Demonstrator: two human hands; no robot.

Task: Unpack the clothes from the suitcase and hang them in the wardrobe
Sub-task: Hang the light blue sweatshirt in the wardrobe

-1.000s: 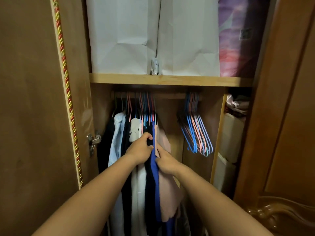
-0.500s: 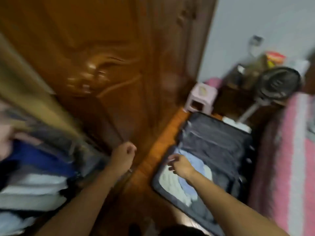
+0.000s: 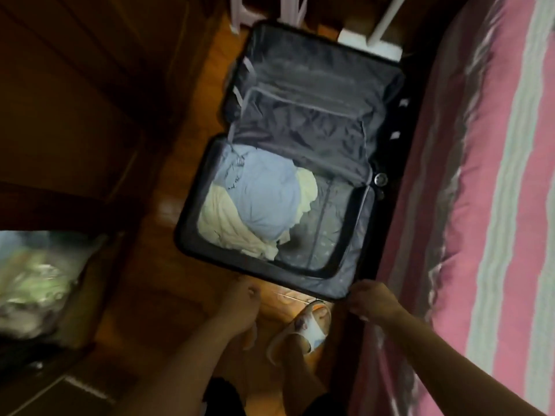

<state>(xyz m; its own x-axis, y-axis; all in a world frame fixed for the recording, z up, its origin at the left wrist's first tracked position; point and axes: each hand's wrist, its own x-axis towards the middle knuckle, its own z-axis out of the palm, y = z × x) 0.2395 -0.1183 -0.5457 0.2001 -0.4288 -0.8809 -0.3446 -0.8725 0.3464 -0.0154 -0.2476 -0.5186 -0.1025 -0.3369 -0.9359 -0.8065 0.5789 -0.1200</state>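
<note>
At the bottom of the view, the person's left hand hangs over the wooden floor with fingers loosely curled, holding nothing. The right hand is at the near corner of the suitcase; whether it grips the rim cannot be told through the blur. A foot in a pale slipper stands between the arms. The suitcase lies open on the floor, pressed against a bed with a pink striped cover. In its near half lie a blue garment atop a cream garment. The dark wardrobe stands left, its contents too blurred to identify. Beyond the suitcase, pale stool legs are cut off.
</note>
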